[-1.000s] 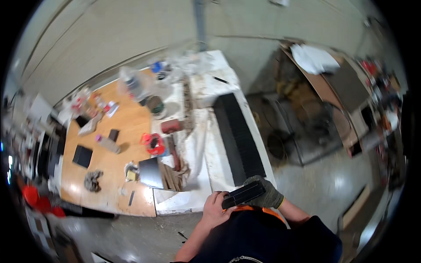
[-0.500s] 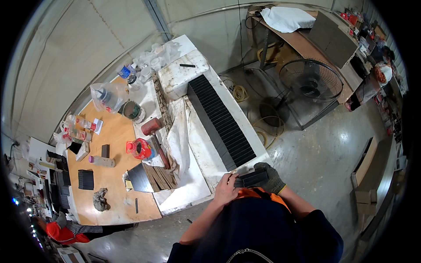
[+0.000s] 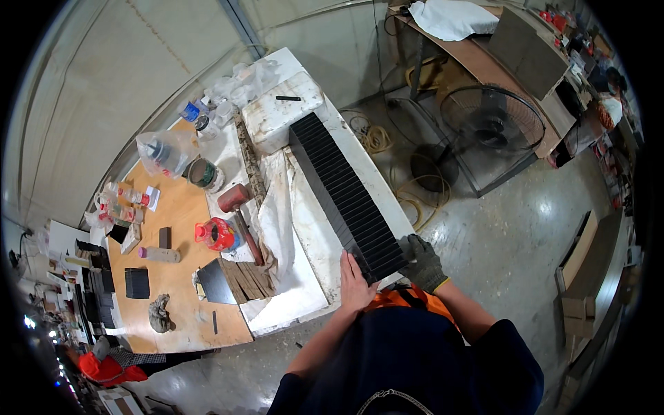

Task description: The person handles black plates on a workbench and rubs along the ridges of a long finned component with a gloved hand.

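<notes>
A long row of thin black rectangular pieces [image 3: 344, 200] stands packed face to face on the white-topped bench [image 3: 321, 238]. My bare left hand [image 3: 357, 283] lies along the left side of the row's near end, fingers stretched along the pieces and thumb around the front. At the right side of the same end, my right hand [image 3: 426, 265], in a dark grey work glove, grips the nearest pieces. The end pieces sit between both hands; my palms hide part of them. A white, stained block [image 3: 282, 114] stands at the row's far end with a small black strip [image 3: 288, 98] on top.
Left of the row lie a red-headed mallet [image 3: 235, 198], a white cloth [image 3: 275, 207], a cut red bottle [image 3: 217, 235] and wood strips [image 3: 245, 279]. A standing fan [image 3: 492, 123] and coiled hose [image 3: 373, 138] are beyond the bench. Another person [image 3: 111, 366] is at lower left.
Both hands have moved forward from near my body to the row's near end, bringing a short black block of pieces against it. The row now reaches closer to me.
</notes>
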A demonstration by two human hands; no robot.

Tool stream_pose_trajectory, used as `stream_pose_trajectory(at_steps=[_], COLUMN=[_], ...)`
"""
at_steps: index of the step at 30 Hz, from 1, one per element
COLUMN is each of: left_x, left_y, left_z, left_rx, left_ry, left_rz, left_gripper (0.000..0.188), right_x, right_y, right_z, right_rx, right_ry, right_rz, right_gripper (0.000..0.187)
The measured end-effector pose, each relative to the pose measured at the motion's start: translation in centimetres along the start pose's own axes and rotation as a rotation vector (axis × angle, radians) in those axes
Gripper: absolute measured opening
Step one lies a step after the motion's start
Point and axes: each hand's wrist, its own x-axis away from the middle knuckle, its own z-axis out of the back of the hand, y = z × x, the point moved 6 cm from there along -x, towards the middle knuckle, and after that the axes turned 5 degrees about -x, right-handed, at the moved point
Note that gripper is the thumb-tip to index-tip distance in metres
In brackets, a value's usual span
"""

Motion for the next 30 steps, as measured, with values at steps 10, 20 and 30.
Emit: stream_pose_trajectory(at_steps=[10,20,30], left_x=[-0.1,-0.1,-0.6], left_y=[-0.9,-1.3,0.6], left_z=[-2.7,-3.0,-1.1], left_rx=[0.073,0.097,0.167], left_ry=[0.024,0.041,-0.04], left_rz=[0.054,0.054,0.073], left_gripper=[0.117,0.117,0.119], right_x=[-1.9,-2.0,-3.0], right_y=[0.4,0.1,-0.4], right_z=[-2.7,-2.9,-1.6], right_rx=[-0.199,-0.048,-0.21], right_ry=[-0.252,-0.206,-0.334], right_rz=[0.033,0.301,-0.054], right_gripper=[0.095,0.09,0.107])
